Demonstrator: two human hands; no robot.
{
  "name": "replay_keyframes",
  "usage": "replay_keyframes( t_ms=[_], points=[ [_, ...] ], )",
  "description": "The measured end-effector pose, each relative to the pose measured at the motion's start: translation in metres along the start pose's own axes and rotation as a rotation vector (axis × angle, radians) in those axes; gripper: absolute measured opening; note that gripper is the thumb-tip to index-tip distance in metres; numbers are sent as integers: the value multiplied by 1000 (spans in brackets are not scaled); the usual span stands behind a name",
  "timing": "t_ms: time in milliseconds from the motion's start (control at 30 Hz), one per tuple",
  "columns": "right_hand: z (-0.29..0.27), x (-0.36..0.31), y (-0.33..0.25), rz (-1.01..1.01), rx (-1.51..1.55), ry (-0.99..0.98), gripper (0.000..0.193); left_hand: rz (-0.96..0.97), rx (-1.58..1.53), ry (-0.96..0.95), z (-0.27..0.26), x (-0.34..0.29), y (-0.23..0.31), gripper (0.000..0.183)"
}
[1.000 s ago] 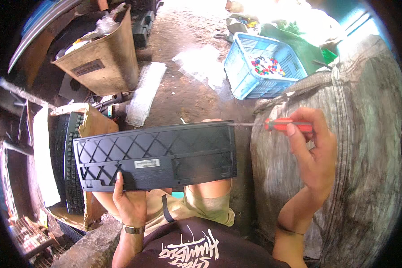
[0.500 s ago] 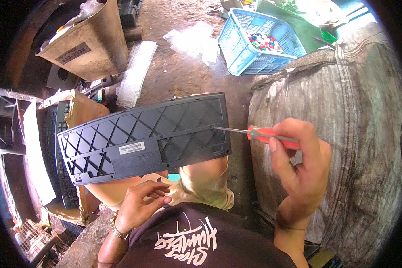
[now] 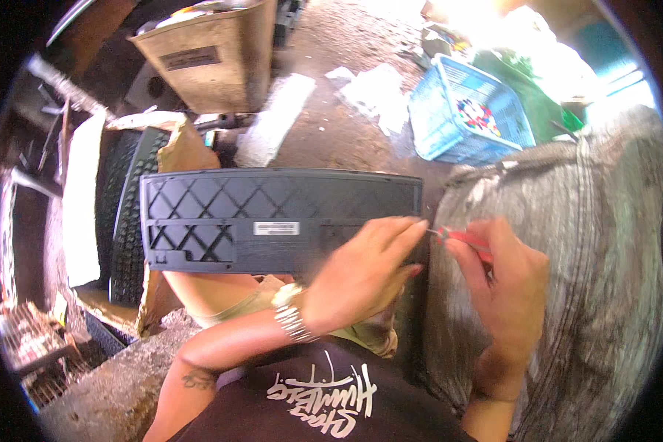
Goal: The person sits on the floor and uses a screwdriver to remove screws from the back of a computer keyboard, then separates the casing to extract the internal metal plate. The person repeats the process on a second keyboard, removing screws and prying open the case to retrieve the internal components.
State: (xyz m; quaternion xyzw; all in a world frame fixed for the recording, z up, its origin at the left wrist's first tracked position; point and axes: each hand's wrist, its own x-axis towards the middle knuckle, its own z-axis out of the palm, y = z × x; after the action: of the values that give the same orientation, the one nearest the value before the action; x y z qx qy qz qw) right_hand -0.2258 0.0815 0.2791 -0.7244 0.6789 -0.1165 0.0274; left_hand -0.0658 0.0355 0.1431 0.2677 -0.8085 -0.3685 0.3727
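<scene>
A black keyboard (image 3: 191, 230) lies underside up across my knees, with a ribbed back and a small white label. My right hand (image 3: 504, 287) is closed around the red handle of a screwdriver (image 3: 464, 241), just beyond the keyboard's right end, its shaft pointing left. Across the keyboard's right part reaches my left hand (image 3: 361, 276), a metal-band watch (image 3: 291, 318) on its wrist. Its fingers are stretched toward the screwdriver's tip, with the thumb apart from them, and are somewhat blurred. They cover the lower right of the keyboard; whether they touch the tip I cannot tell.
At left, a torn cardboard box (image 3: 171, 158) holds more keyboards (image 3: 134, 221). A tan bin (image 3: 232, 70) stands at the far left, and a blue crate (image 3: 438, 121) with small colourful pieces at the far right. A large woven sack (image 3: 567, 243) fills the right side.
My left hand has moved from my lap up and right, over the keyboard to the screwdriver's tip. The screwdriver has come off the keyboard's back. The keyboard now lies more level.
</scene>
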Motion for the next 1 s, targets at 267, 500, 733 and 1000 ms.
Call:
replay_keyframes(
  t_ms=[267, 500, 733, 1000],
  points=[
    [-12, -6, -4, -126, -95, -24, 26, -26, -32, -216, 33, 30, -34, 38],
    [-10, 10, 3, -31, -75, -168, 14, 5, -2, -187, 26, 34, -41, 34],
    [-13, 10, 5, -59, -98, -244, 20, 41, -28, -144, 28, 30, -51, 29],
    [-23, 17, 0, -181, -82, -293, 24, 43, -36, -97, 30, 28, -55, 27]
  ],
)
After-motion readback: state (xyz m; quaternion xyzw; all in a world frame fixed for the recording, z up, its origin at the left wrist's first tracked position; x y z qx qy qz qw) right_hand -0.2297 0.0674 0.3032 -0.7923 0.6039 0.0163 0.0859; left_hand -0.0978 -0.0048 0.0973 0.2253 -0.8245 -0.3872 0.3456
